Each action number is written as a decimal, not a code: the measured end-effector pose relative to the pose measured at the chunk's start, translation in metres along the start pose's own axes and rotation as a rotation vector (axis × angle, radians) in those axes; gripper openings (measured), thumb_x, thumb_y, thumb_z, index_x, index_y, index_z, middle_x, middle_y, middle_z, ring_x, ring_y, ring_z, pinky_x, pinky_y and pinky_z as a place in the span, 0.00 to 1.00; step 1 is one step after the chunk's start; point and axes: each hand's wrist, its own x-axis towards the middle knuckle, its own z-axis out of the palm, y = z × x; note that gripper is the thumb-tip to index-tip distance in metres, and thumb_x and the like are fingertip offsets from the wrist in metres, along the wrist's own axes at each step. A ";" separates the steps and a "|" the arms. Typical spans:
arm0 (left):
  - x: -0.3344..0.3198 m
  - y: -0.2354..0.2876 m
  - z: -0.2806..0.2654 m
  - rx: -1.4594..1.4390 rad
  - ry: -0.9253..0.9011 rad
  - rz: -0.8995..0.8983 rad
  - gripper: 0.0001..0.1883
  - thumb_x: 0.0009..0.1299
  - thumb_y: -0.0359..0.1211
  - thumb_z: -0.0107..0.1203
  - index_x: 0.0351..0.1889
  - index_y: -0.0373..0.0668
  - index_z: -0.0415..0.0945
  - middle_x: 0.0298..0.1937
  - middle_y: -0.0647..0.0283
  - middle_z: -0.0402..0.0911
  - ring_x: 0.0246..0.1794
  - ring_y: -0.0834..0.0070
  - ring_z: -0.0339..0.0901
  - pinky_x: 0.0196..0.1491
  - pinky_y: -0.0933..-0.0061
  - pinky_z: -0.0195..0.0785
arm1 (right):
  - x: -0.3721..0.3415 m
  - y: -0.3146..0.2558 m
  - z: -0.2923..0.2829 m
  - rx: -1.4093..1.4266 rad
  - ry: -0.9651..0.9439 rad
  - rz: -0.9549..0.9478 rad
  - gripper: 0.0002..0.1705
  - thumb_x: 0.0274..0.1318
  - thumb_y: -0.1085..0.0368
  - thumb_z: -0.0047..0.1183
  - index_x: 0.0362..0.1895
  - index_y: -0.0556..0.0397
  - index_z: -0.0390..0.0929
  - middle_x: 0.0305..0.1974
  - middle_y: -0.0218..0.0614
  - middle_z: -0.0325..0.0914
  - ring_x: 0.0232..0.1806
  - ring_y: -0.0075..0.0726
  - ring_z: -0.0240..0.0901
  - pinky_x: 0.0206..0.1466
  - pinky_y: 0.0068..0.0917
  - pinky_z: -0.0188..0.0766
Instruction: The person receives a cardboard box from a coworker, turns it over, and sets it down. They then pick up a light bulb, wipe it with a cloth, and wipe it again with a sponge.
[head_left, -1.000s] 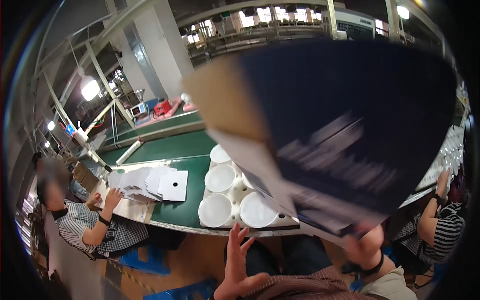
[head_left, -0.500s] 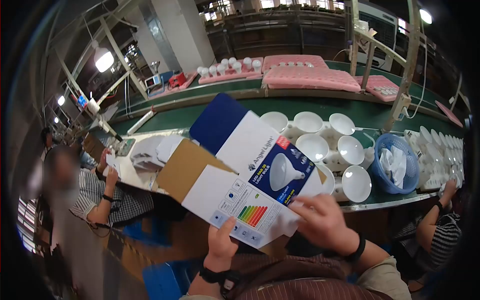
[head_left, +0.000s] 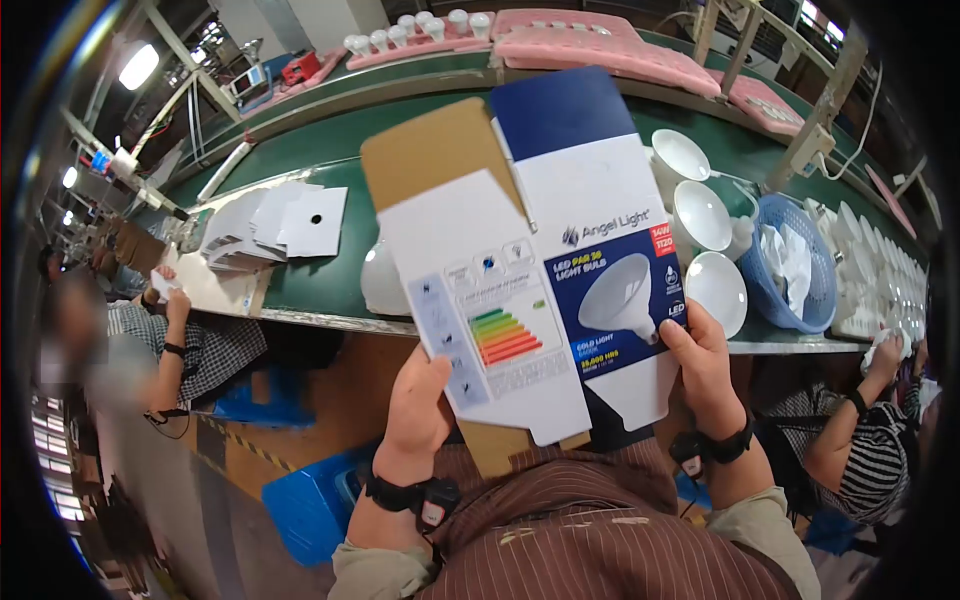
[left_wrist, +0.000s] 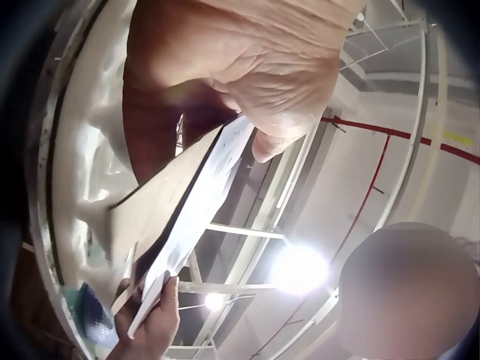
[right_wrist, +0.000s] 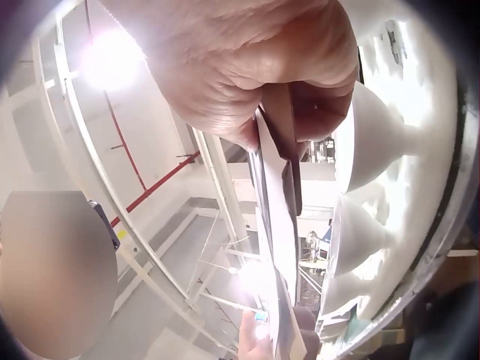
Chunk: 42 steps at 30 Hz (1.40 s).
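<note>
A flat, unfolded cardboard light-bulb box with white, navy-blue and brown panels point(head_left: 530, 310) is held up over the near edge of a long green work table point(head_left: 330, 270), hiding part of it. To its right stand round white bulbs point(head_left: 702, 215), then a blue plastic basket point(head_left: 793, 265) holding crumpled white material. To its left lies a fanned stack of white cards point(head_left: 275, 228). Beyond, pink foam trays point(head_left: 600, 48) hold small bulbs. Seated people in striped tops work on both sides; a blue stool point(head_left: 315, 510) stands below left.

The left hand point(head_left: 420, 400) pinches the box's left edge, thumb in front, fingers curled behind. The right hand point(head_left: 700, 362) pinches the right edge likewise. Both forearms reach up from below.
</note>
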 end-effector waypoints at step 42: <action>-0.014 -0.024 -0.022 0.401 0.023 -0.080 0.16 0.73 0.29 0.42 0.56 0.31 0.65 0.53 0.60 0.74 0.51 0.77 0.70 0.55 0.75 0.62 | -0.009 0.018 0.004 0.152 0.066 0.134 0.16 0.62 0.67 0.45 0.52 0.62 0.68 0.44 0.32 0.75 0.44 0.22 0.70 0.50 0.23 0.66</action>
